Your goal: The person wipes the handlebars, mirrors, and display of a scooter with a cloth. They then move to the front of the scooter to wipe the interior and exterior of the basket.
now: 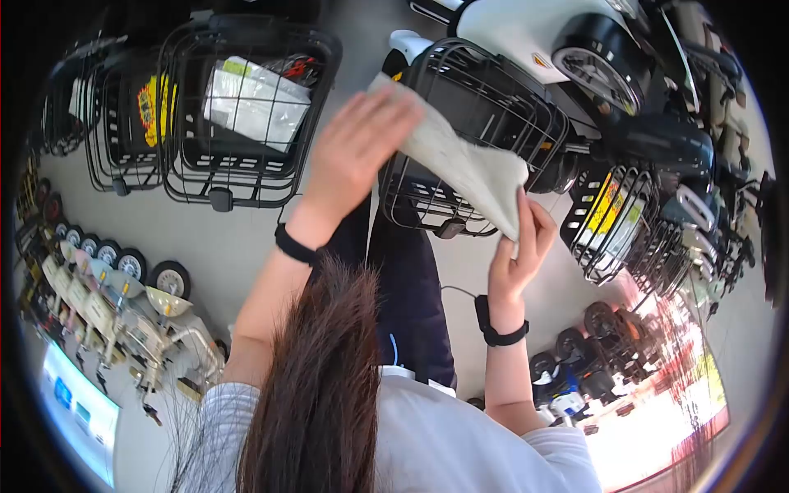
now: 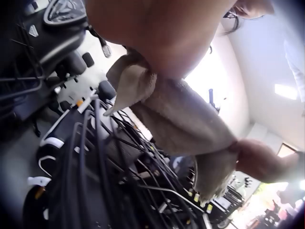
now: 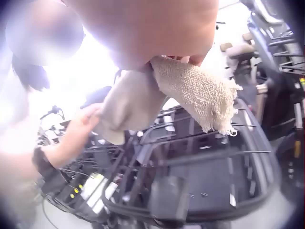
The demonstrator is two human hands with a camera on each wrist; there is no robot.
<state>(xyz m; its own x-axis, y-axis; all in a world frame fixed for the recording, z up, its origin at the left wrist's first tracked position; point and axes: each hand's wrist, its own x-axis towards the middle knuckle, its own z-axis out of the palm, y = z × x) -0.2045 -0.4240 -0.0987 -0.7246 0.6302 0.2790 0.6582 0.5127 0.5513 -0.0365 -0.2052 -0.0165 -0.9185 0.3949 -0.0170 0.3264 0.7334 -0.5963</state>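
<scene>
An off-white terry cloth (image 1: 468, 164) stretches between my two hands, slightly twisted, over a black wire basket (image 1: 436, 193). My left hand (image 1: 362, 148), blurred in the head view, holds its upper left end. At the lower right end, my right hand (image 1: 524, 242) pinches a corner between thumb and fingers. Seen from the left wrist, the cloth (image 2: 186, 119) hangs in folds beneath the hand, above the basket's bars. A frayed end of the cloth (image 3: 205, 98) sticks out past the right hand in the right wrist view.
Left of me stands another wire basket (image 1: 246, 115) with a plastic-wrapped packet (image 1: 255, 99) in it. A white scooter (image 1: 526, 33) is ahead. More baskets (image 1: 612, 214) line the right side, and several small wheels (image 1: 131, 263) stand at the left.
</scene>
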